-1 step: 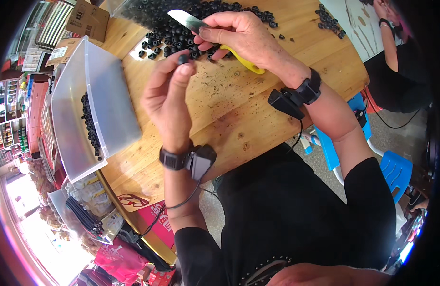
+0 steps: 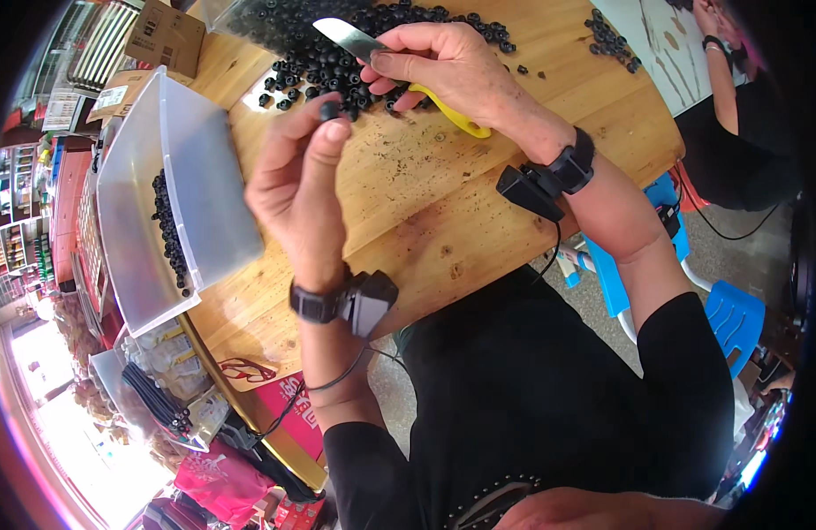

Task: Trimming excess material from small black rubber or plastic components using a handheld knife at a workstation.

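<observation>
Between thumb and forefinger, my left hand (image 2: 299, 190) pinches a small dark round piece (image 2: 329, 110). Held in my right hand (image 2: 465, 71) is a knife (image 2: 348, 37) with a short silver blade and a yellow handle, its blade pointing to the far left. Beyond both hands spreads a heap of small black round pieces (image 2: 324, 66), some with a hole in them. They look like beads or rubber parts; the exact kind cannot be made out. Left of my left hand stands a clear plastic bin (image 2: 209, 185) with more black pieces (image 2: 169, 238) in it.
Dark crumbs dot the wooden table (image 2: 443, 203). A smaller group of black pieces (image 2: 609, 40) lies at the far right. Red-framed glasses (image 2: 247, 369) rest near the table's left edge. Cardboard boxes (image 2: 165, 40) stand far left; a blue chair (image 2: 735, 318) is at right, another person (image 2: 743, 132) beyond.
My left hand has shifted a little to the left, toward the bin, with the dark piece still pinched. My right hand and the knife have hardly moved.
</observation>
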`<state>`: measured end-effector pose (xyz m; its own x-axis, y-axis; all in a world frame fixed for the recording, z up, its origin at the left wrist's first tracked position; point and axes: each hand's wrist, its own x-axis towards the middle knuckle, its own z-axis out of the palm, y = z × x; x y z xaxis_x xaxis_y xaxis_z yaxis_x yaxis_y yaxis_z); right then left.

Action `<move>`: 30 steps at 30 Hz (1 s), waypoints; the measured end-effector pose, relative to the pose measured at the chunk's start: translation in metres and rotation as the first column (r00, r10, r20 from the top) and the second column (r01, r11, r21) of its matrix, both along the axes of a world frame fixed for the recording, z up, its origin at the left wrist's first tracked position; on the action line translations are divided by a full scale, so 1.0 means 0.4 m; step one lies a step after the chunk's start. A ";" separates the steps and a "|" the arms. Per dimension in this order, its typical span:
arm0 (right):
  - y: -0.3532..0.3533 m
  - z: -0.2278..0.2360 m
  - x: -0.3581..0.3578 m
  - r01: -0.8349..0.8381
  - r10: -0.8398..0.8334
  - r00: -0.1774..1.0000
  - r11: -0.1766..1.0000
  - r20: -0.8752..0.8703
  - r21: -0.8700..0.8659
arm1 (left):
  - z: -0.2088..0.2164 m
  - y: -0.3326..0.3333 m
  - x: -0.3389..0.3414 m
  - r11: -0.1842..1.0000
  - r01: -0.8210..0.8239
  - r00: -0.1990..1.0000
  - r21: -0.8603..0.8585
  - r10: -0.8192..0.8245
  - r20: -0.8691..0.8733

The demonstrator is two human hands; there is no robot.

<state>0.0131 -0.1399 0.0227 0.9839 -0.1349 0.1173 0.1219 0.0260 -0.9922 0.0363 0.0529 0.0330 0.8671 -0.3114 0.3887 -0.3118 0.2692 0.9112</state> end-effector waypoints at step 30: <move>-0.115 -0.033 0.052 0.205 -0.197 0.979 0.912 -0.057 0.354 | -0.137 -0.001 0.049 0.495 -0.548 0.803 0.674 0.085 0.590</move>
<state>0.0338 -0.1859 0.0094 0.9332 -0.3593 0.0057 0.1424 0.3553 -0.9239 0.0559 0.0526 -0.0218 0.7757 -0.4166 0.4741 -0.6116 -0.6814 0.4019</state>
